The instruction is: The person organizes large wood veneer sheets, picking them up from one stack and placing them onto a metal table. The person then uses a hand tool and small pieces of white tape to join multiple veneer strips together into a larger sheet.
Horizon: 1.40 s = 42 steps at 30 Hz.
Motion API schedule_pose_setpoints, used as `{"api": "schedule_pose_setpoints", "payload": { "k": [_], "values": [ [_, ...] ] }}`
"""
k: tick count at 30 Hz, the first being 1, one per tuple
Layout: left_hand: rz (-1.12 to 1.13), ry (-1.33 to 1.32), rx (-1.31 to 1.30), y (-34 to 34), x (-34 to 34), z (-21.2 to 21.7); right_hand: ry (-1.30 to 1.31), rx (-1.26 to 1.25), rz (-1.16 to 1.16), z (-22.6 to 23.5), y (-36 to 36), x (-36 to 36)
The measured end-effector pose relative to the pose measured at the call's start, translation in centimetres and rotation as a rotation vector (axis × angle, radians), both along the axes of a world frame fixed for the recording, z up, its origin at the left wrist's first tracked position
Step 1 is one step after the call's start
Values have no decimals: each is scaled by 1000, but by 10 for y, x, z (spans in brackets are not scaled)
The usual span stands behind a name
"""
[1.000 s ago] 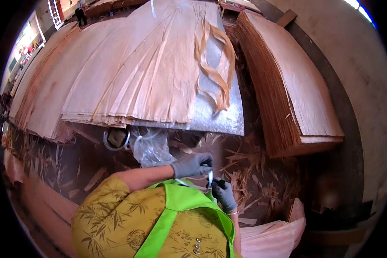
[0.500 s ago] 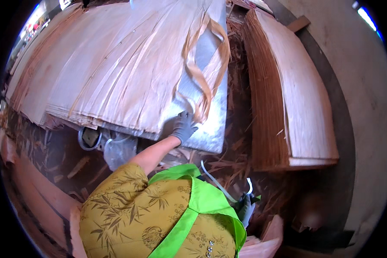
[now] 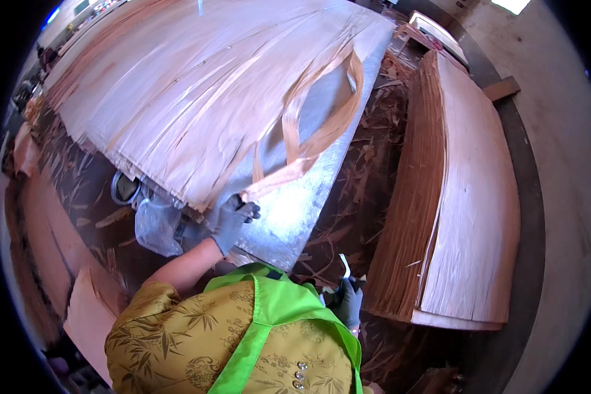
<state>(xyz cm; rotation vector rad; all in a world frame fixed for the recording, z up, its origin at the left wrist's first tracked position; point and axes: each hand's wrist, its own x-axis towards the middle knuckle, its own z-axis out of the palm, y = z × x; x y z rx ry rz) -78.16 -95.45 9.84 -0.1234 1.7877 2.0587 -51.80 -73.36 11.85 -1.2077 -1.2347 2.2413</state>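
My left hand (image 3: 233, 222), in a grey glove, is at the near edge of the metal-topped table (image 3: 279, 213). Its fingers are closed on the near end of a thin tan wood veneer strip (image 3: 285, 178), which loops away over the bare metal. Beside it on the left lies a wide layered spread of pale veneer sheets (image 3: 177, 118) with split, wavy edges. My right hand (image 3: 349, 303), also gloved, is low beside my green apron. Its fingers are curled, and a narrow whitish strip (image 3: 345, 266) sticks up from them; the rest of what it holds is hidden.
A tall stack of veneer sheets (image 3: 473, 197) stands on the right. Wood scraps (image 3: 368, 157) litter the floor between stack and table. Under the table's near edge are a round container (image 3: 125, 189) and a clear plastic bag (image 3: 157, 226). More sheets (image 3: 88, 315) lie at lower left.
My left hand has gone from lying spread on the strips to gripping one strip's end, drawing it toward me and left. My view has shifted, and my right hand remains low.
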Motion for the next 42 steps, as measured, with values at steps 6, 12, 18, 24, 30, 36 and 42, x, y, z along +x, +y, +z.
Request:
{"api": "schedule_pose_setpoints", "payload": {
  "k": [6,12,18,24,30,36,42],
  "values": [
    [177,-224,100,12,44,23,22,113,235,-33,115,10],
    [301,-220,133,12,44,24,30,94,257,-52,195,31],
    [430,-504,180,-16,44,-42,-32,-30,291,-71,229,26],
    [844,95,-1215,-126,29,-114,-22,-42,446,-68,264,-26],
    [712,718,-964,93,-69,2,-97,111,309,-56,355,-85],
    [-106,944,-1284,292,-174,-33,-62,204,370,-39,420,-180],
    [-270,509,-1602,341,-262,-62,-99,275,496,-39,448,-256]
  ]
}}
